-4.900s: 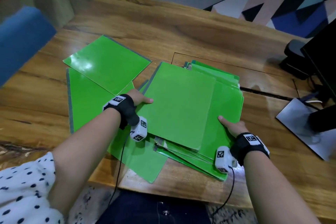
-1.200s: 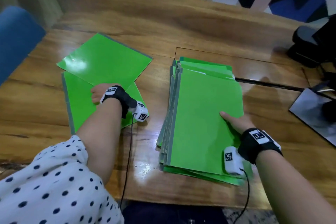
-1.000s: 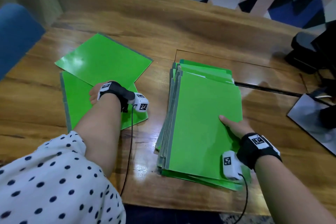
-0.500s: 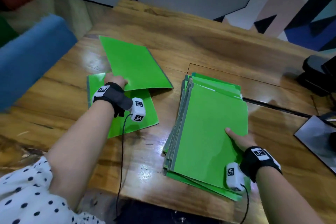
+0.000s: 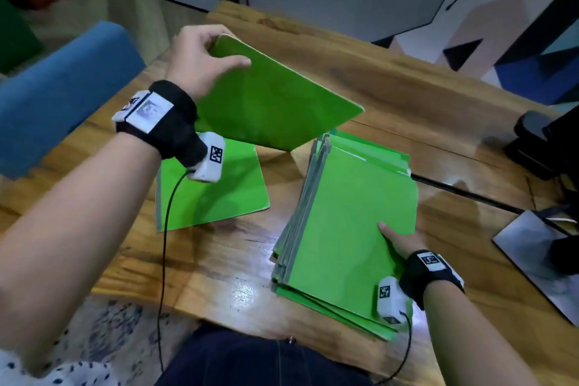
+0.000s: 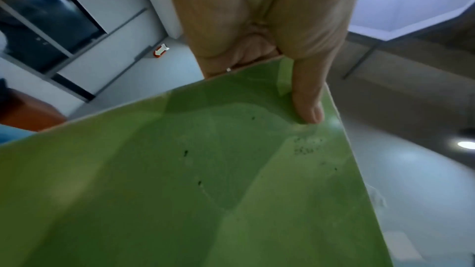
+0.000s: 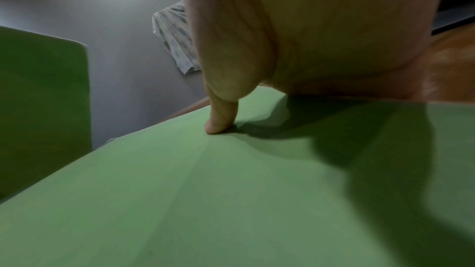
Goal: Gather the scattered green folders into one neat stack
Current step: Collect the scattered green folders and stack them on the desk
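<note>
Nowhere is any writing readable. From the head view, the left hand (image 5: 200, 63) has raised one green folder (image 5: 269, 110) off the tabletop (image 5: 407, 97) since half a second ago, pinching its upper-left corner; another folder (image 5: 216, 191) lies beneath. Left wrist view: thumb (image 6: 307, 96) clamped on the cover. Right wrist view: the right hand (image 7: 321, 27) presses the stack (image 7: 231, 200) with a straight thumb.

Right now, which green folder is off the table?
The folder in the left hand: the lifted folder is pinched at its corner and tilted in the air. The single folder and the stack lie on the table.
</note>
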A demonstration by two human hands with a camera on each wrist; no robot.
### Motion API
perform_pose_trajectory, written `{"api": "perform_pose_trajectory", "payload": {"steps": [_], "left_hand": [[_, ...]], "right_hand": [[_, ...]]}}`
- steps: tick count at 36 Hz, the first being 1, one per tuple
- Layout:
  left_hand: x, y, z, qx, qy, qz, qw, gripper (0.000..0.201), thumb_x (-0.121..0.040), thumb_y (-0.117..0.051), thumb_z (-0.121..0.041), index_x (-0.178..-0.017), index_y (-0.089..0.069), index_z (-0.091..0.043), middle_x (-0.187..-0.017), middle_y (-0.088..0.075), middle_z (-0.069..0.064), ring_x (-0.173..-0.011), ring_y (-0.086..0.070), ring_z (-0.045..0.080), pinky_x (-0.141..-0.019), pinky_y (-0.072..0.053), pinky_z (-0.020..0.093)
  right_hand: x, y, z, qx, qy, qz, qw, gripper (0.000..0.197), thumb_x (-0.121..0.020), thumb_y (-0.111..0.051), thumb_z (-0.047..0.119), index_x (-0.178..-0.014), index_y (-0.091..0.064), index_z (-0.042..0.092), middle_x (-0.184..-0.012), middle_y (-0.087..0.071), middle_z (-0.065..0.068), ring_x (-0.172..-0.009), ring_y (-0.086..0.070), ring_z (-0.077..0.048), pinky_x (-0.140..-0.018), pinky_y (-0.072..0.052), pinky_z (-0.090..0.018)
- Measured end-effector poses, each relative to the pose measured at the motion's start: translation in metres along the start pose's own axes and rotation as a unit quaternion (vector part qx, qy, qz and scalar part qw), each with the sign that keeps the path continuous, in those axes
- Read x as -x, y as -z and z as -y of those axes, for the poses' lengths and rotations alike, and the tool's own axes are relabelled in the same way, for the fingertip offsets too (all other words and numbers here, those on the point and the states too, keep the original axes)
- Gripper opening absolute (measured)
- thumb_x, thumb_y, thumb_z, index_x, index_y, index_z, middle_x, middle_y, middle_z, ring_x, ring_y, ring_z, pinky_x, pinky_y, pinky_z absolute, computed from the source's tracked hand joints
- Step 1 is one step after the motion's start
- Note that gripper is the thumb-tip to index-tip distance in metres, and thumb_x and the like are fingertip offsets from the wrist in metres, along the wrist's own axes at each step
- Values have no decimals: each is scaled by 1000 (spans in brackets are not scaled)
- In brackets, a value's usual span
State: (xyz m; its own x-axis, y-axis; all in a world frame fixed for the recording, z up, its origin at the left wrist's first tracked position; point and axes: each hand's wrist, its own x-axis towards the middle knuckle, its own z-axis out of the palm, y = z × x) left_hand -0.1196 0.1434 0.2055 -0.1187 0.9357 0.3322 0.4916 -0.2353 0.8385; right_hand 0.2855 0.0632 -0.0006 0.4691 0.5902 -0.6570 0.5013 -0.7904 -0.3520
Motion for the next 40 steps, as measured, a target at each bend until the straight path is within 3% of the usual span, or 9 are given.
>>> {"api": "perform_pose_trajectory", "payload": {"steps": [2, 8, 13, 18, 22, 26, 33, 36, 40], "left_hand": [[6, -7, -10, -42, -35, 11, 998, 12, -69, -76, -29, -73, -66, -25, -62, -61, -27, -62, -51, -9, -65, -44, 19], [4, -10, -67, -233, -159, 51, 958, 20, -83, -70, -16, -101, -68, -9, -84, -56, -7, -77, -49, 8, -74, -36, 18], [-12, -10, -104, -325, -171, 151, 918, 26, -82, -70, -19, -108, -65, -15, -90, -53, -3, -86, -49, 17, -78, -39, 29], [-2, -42, -91, -398, -145, 243, 873, 31, -79, -72, -20, -107, -61, -15, -101, -64, 8, -101, -58, 30, -81, -45, 37], [7, -50, -77, -436, -128, 166, 875, 47, -78, -72, -29, -116, -48, -17, -98, -62, 11, -88, -59, 33, -66, -41, 35], [-1, -39, -75, -411, -76, 190, 888, 56, -72, -75, -23, -114, -40, -10, -96, -60, 13, -79, -56, 31, -64, -48, 40], [-11, 4, -55, -458, 5, 189, 868, 38, -71, -75, -23, -108, -65, -21, -94, -63, 6, -89, -58, 28, -70, -46, 35], [-10, 22, -41, -418, 61, 177, 889, 35, -68, -81, -26, -101, -72, -16, -80, -64, 6, -79, -60, 26, -74, -53, 38], [-4, 47, -17, -298, 115, 162, 934, 20, -67, -83, -18, -82, -73, -10, -60, -64, 0, -61, -60, 18, -58, -45, 22]], "right_hand": [[-2, 0, -1, -3, 0, 1, 1000, 95, -73, -65, 63, -139, -37, 0, -141, -45, -19, -122, -50, -35, -103, -41, -44], [-8, -2, -5, 8, 7, 5, 1000, 93, -76, -62, 63, -138, -38, -1, -141, -45, -20, -121, -51, -35, -101, -42, -43], [-10, -3, -6, 6, 9, 1, 1000, 91, -76, -62, 64, -136, -41, -2, -140, -46, -20, -121, -51, -34, -97, -41, -40], [-12, -3, -7, -5, 20, 4, 1000, 90, -74, -64, 64, -134, -44, 0, -138, -49, -19, -119, -53, -34, -99, -41, -42], [-21, -4, -11, -17, 28, 10, 999, 88, -73, -67, 62, -134, -45, 2, -136, -52, -18, -118, -54, -34, -102, -41, -45], [-21, -3, -11, -5, 27, 10, 1000, 85, -75, -66, 59, -134, -45, 0, -136, -50, -20, -118, -53, -35, -102, -41, -45], [-25, -4, -12, 3, 28, 12, 1000, 93, -76, -62, 63, -137, -40, -3, -141, -45, -21, -122, -50, -35, -104, -39, -44], [-26, -4, -13, 2, 23, 11, 1000, 92, -78, -61, 61, -138, -37, -4, -143, -42, -22, -125, -47, -36, -103, -38, -44], [-23, -4, -13, 7, 29, 6, 1000, 93, -76, -61, 64, -137, -40, -3, -141, -44, -21, -123, -49, -35, -102, -40, -44]]}}
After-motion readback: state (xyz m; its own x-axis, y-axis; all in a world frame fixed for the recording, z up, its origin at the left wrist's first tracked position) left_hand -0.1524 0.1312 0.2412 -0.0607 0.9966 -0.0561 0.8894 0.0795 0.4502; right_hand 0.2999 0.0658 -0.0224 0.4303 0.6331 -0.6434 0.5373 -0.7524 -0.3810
